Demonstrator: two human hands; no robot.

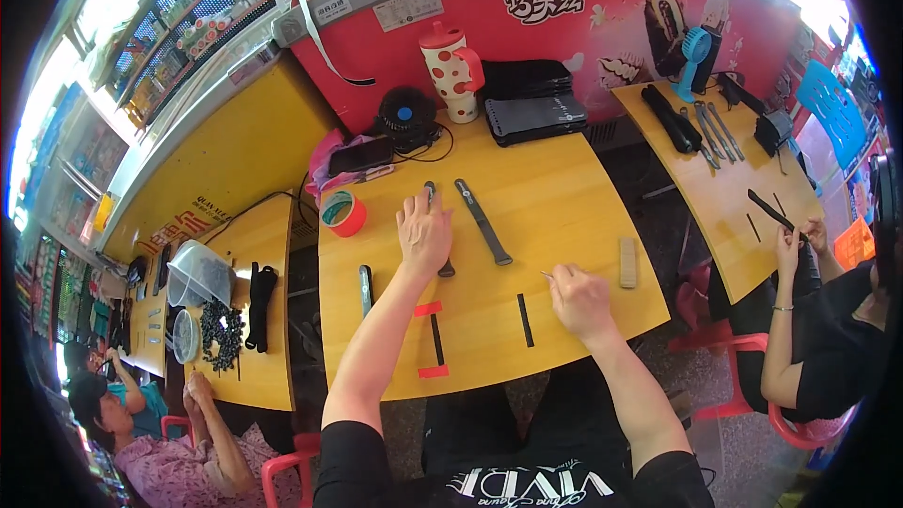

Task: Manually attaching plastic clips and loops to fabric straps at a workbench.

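My left hand [423, 233] lies over a dark flat strap-like piece [446, 270], its fingers stretched along the upper part. Much of that piece is hidden under the hand. Just to the right is a similar dark piece [484, 222] with rounded ends, and another [366, 290] lies left of my forearm. My right hand [581, 301] is closed above the table's right half. A small thin tip sticks out from its fingers, too small to name. Between my forearms, a black strip [436, 339] has red tape [428, 309] at its ends, and a second black strip [525, 320] lies nearer my right hand.
A tan block [627, 263] lies at right and a tape roll [343, 214] at left. Along the back stand a black fan [407, 111], a dotted tumbler [451, 71] and stacked dark pouches [536, 113]. People work at tables on both sides, near red chairs [729, 367].
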